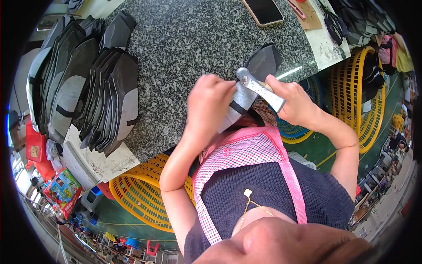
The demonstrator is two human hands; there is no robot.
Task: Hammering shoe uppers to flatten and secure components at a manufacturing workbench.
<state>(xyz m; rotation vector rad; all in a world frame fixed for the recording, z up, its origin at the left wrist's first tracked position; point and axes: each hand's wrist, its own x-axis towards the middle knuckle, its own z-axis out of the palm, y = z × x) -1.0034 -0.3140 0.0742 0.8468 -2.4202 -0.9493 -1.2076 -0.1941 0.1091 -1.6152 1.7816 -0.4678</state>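
Note:
My right hand [296, 101] is closed around the handle of a metal hammer [263, 92]. The worn silver hammer head has one rounded end and lies over a flat grey piece [263, 61]; whether it touches the piece I cannot tell. This piece looks like cut shoe-upper material, dark at the far end, lighter at the near end, with a black strip across. It rests at the front edge of the speckled stone tabletop [171, 57]. My left hand [209, 103] is closed at the piece's left side, fingertips pinched next to the hammer head.
Stacks of similar grey pieces [110, 92] stand on the left of the table. A phone [266, 12] and black scissors [336, 26] lie at the far right. Yellow plastic baskets [143, 198] stand below the table, another [356, 97] at right.

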